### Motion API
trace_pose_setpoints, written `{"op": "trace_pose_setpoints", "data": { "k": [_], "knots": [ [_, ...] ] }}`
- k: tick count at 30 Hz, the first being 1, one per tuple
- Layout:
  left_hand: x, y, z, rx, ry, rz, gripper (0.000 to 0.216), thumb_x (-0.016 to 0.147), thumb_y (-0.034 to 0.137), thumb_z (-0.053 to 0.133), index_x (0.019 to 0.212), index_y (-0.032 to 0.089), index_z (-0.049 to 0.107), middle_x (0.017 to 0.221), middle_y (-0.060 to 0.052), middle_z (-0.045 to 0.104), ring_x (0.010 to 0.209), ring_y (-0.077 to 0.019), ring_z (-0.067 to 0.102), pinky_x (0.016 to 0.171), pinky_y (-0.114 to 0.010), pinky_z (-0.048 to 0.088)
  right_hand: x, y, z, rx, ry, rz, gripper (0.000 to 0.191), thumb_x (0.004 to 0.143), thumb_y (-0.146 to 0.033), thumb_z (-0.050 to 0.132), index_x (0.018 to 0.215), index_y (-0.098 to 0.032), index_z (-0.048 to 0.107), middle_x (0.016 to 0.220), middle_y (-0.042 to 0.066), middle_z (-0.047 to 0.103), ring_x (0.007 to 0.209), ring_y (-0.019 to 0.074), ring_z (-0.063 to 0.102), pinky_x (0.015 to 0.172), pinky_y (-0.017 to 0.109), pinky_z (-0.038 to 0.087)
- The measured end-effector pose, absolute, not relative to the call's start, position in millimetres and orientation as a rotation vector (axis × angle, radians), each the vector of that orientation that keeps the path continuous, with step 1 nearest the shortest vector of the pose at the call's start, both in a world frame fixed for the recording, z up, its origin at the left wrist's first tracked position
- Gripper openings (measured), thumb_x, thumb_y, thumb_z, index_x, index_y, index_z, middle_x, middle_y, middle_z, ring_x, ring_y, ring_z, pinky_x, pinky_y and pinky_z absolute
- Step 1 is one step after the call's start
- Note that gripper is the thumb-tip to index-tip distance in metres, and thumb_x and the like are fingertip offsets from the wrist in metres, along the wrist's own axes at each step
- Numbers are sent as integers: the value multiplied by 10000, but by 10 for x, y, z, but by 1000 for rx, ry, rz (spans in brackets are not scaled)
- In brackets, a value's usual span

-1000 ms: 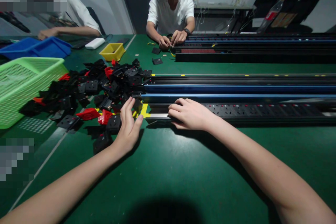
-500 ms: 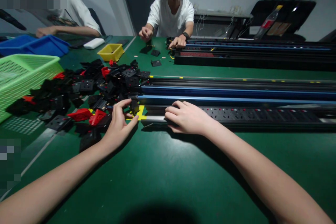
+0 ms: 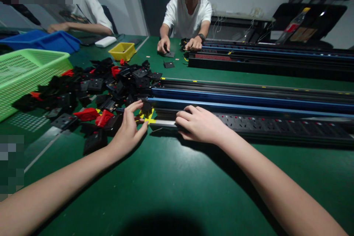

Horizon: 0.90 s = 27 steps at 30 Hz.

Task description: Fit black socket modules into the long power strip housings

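Note:
A black power-strip rail [image 3: 254, 129] lies on the green table, with a row of black socket modules and small red dots along it. My right hand [image 3: 197, 124] is closed over the rail near its left end, fingers on top and thumb at the near side. My left hand [image 3: 131, 127] is curled at the rail's left end, gripping a small black socket module [image 3: 147, 108] between fingers and thumb; their exact contact is partly hidden. Yellow strips [image 3: 151, 118] show beside this module. A loose pile of black modules [image 3: 118, 84] and red pieces [image 3: 104, 118] lies left of the rails.
Blue-edged rails [image 3: 221, 104] lie behind mine. At left stand a green basket [image 3: 33, 57], a blue bin [image 3: 63, 40] and a yellow tray [image 3: 121, 51]. A co-worker's hands [image 3: 164, 45] work opposite at another black rail [image 3: 249, 68]; a second person sits far left.
The view has shifted slightly. My left fingers and the small module have moved a little at the rail's end; my right hand stays on the rail. The co-worker's hand has lowered to the table.

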State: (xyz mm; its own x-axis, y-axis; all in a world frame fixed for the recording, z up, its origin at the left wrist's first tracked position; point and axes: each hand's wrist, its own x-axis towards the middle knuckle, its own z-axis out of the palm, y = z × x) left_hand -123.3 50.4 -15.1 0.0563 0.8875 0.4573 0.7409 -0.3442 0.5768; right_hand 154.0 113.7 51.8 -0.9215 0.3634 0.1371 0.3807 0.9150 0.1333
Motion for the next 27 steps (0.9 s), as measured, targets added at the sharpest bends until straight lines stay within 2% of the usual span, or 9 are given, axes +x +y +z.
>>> {"op": "trace_pose_setpoints", "data": {
  "k": [3, 5, 7, 13, 17, 19, 22, 27],
  "knots": [
    [-1206, 481, -114, 2250, 1706, 1032, 707, 908, 234, 565, 1510, 217, 195, 1600, -199, 235, 1491, -331, 290, 1089, -538, 478, 1539, 1138, 517, -577, -2962, -240, 241, 988, -355, 438, 1075, -176, 573, 1193, 94, 638, 1043, 267, 522, 788, 378, 411],
    [-1200, 474, -103, 2296, 1735, 938, 719, 918, 235, 546, 1522, 196, 157, 1608, -214, 222, 1504, -332, 266, 1173, -589, 358, 1537, 1138, 515, -576, -2959, -242, 240, 990, -354, 433, 1071, -176, 573, 1187, 94, 640, 1038, 267, 523, 787, 379, 410],
    [-1202, 478, -105, 2319, 1754, 884, 690, 921, 238, 537, 1509, 185, 181, 1597, -216, 244, 1500, -328, 276, 1198, -596, 309, 1535, 1137, 512, -574, -2956, -245, 239, 992, -351, 427, 1069, -177, 571, 1192, 89, 639, 1039, 267, 523, 788, 379, 411],
    [-1211, 503, -115, 2376, 1708, 921, 584, 901, 214, 552, 1424, 176, 294, 1449, -187, 416, 1422, -296, 389, 1186, -554, 348, 1532, 1129, 509, -577, -2960, -258, 238, 989, -358, 430, 1069, -180, 566, 1197, 78, 637, 1038, 270, 521, 785, 381, 415],
    [-1206, 502, -99, 2265, 1696, 960, 558, 905, 241, 556, 1404, 195, 312, 1413, -169, 410, 1362, -285, 436, 1026, -479, 523, 1535, 1129, 509, -589, -2961, -246, 238, 986, -364, 437, 1075, -182, 562, 1179, 79, 640, 1048, 271, 520, 799, 381, 415],
    [-1206, 503, -95, 2205, 1705, 978, 589, 901, 262, 565, 1421, 197, 298, 1437, -176, 376, 1342, -287, 453, 936, -434, 569, 1535, 1131, 512, -596, -2962, -239, 236, 986, -365, 438, 1067, -182, 563, 1172, 78, 641, 1052, 272, 521, 804, 380, 416],
    [-1214, 510, -106, 2162, 1733, 939, 652, 905, 283, 558, 1475, 200, 254, 1477, -181, 363, 1357, -293, 442, 949, -436, 556, 1531, 1131, 520, -599, -2964, -233, 232, 984, -362, 439, 1050, -181, 569, 1153, 80, 645, 1046, 271, 525, 800, 377, 417],
    [-1245, 521, -158, 2153, 1815, 826, 692, 905, 321, 557, 1517, 217, 250, 1462, -167, 417, 1377, -312, 407, 1095, -544, 435, 1527, 1130, 537, -602, -2963, -227, 246, 979, -375, 454, 1030, -172, 584, 1082, 88, 650, 1032, 270, 532, 796, 373, 419]
  ]
}}
